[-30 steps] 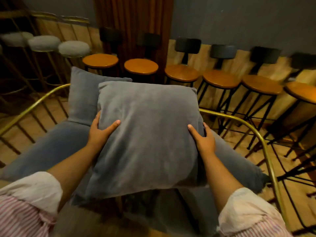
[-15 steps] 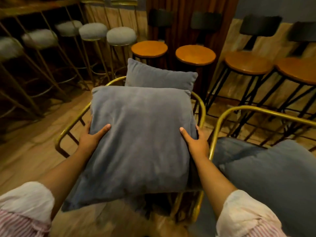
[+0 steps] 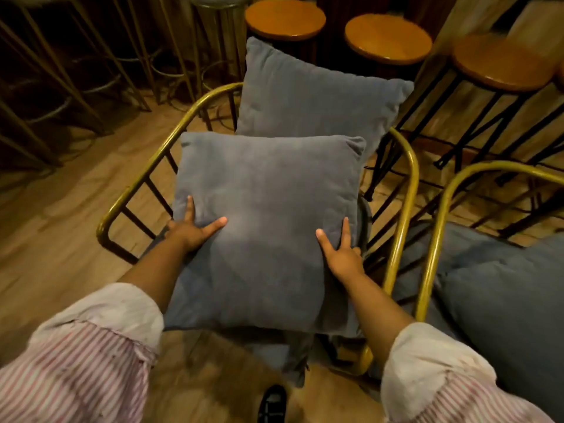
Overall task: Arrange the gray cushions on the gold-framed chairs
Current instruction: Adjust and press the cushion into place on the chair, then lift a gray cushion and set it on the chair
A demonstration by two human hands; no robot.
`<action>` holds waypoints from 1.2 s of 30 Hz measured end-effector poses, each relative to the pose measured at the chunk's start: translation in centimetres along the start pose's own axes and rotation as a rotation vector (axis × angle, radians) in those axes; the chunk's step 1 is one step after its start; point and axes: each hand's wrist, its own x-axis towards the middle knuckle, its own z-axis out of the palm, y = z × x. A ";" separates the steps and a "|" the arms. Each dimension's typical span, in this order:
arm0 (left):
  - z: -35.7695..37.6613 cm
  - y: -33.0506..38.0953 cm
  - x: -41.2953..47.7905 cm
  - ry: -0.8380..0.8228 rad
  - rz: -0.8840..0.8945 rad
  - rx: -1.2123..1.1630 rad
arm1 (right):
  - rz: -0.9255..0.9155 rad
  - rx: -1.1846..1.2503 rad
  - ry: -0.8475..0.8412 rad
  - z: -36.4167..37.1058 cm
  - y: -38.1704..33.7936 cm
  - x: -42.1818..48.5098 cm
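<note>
The wooden plank floor (image 3: 61,209) fills the lower part of the room, warm brown under dim light, with a row of round wooden-topped stools (image 3: 285,18) on dark legs along the far side and gold-legged stools (image 3: 213,13) at upper left. In the middle stands a gold-framed chair (image 3: 143,175), its curved tube rail wrapping both sides, dark spindles beneath it. A 2nd gold-framed chair (image 3: 439,209) sits just beside it on the right, already carrying gray cushions (image 3: 503,315). Against the back of the middle chair leans an upright gray cushion (image 3: 314,93), soft and velvety, its corners slightly pinched. In front of it, over the seat area, is the held gray cushion (image 3: 265,215), square, plump, matte blue-gray with a seamed edge (whether it rests on the seat or is still carried above it cannot be told). The left hand (image 3: 190,232) grips its left edge, thumb spread over the top face and fingers (image 3: 189,206) pressed along the side; the right hand (image 3: 343,254) does the same on the right edge, thumb and forefinger splayed on the fabric. Striped pink-and-white sleeves (image 3: 76,370) with pale rolled cuffs cover both forearms. A dark shoe (image 3: 273,404) shows at the bottom edge.
</note>
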 end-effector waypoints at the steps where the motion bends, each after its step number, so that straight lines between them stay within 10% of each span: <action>1: 0.0 0.3 0.0 -0.003 0.000 -0.002 | 0.009 -0.007 -0.011 -0.1 0.0 0.2; 16: 10.1 9.2 -9.8 0.179 0.308 0.184 | -0.205 0.140 -0.031 -11.1 5.6 -4.6; 36: 47.9 22.8 -34.1 -0.580 0.760 0.350 | 0.207 0.411 0.468 -37.4 41.3 -9.3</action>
